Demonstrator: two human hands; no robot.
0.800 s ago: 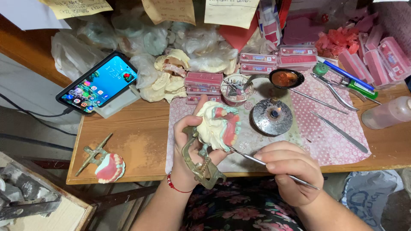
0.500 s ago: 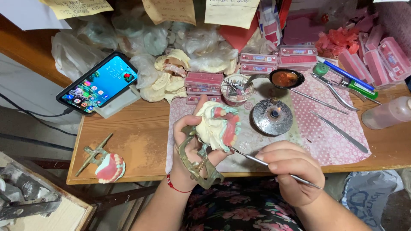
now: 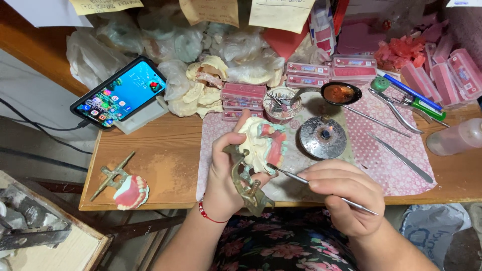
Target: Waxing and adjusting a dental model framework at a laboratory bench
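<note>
My left hand (image 3: pixel 227 173) grips a brass articulator (image 3: pixel 247 183) that carries a cream plaster dental model (image 3: pixel 258 145) with pink wax and teeth (image 3: pixel 274 142), held above the table's front edge. My right hand (image 3: pixel 346 195) is closed around a thin metal wax tool (image 3: pixel 293 176), and its tip touches the lower side of the model. A round metal burner (image 3: pixel 323 137) stands just right of the model on a pink dotted mat (image 3: pixel 381 150).
A second denture on an articulator (image 3: pixel 125 186) lies at the front left. A lit phone (image 3: pixel 119 93) leans on a stand at the back left. Pink boxes (image 3: pixel 243 95), plaster casts (image 3: pixel 203 90), a spoon of red wax (image 3: pixel 339 93), pliers (image 3: pixel 396 111) and metal tools (image 3: pixel 399 155) crowd the back and right.
The model in my left hand has tilted slightly. The tool tip stays at the model's lower edge, and both hands remain in nearly the same place.
</note>
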